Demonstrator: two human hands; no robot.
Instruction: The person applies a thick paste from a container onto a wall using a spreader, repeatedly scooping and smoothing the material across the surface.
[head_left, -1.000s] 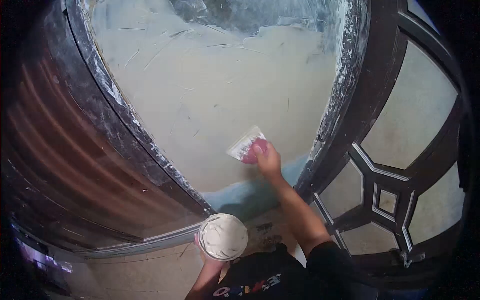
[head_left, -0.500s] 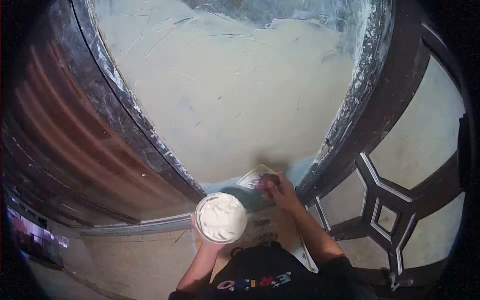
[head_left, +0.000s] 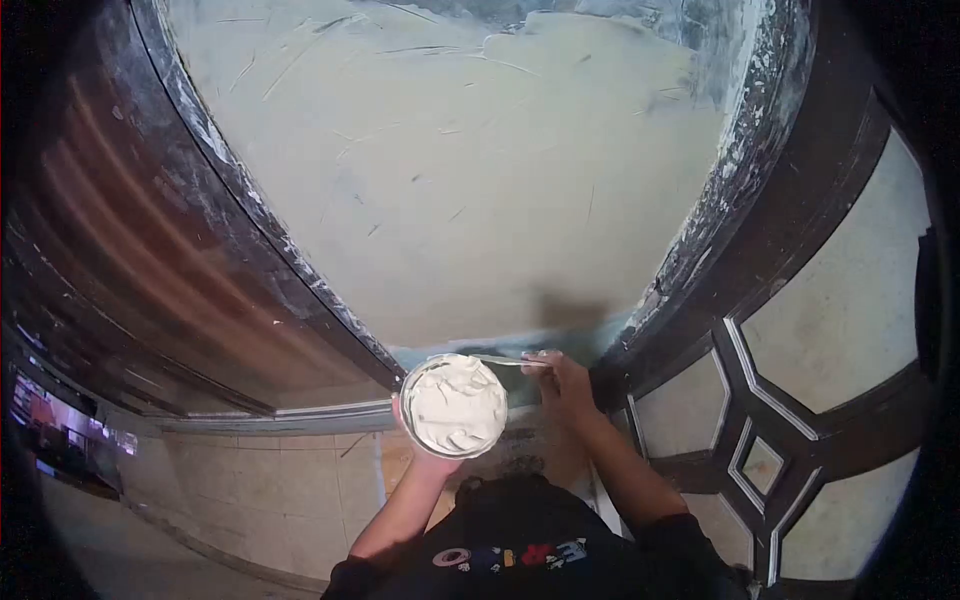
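While the left hand (head_left: 425, 452) cupped the tub (head_left: 455, 405) from below, fingers wrapped around its underside, the tub sat low in the view, just under the bottom edge of the wall panel (head_left: 450, 170). It was filled to the rim with pale putty (head_left: 458, 408), whipped into soft peaks. The right hand (head_left: 565, 385) was closed around the handle of a scraper (head_left: 495, 360), which was seen almost edge-on, so that only a thin bright line showed. The blade lay flat over the tub's far rim, its tip touching or just above the putty; which of the two could not be told. The panel was coated nearly all over in smooth pale filler with fine scratches, and a narrow bluish strip (head_left: 500, 345) remained bare along its lower edge, right behind the scraper. A dark frame (head_left: 250, 215) smeared with white ran down the panel's left side, and a like frame (head_left: 715, 200) curved down the right. Beyond it stood a dark door (head_left: 790, 400) with pale geometric panes. Tiled floor (head_left: 270, 490) showed at the lower left, and a black shirt (head_left: 520, 555) with coloured letters filled the bottom of the view.
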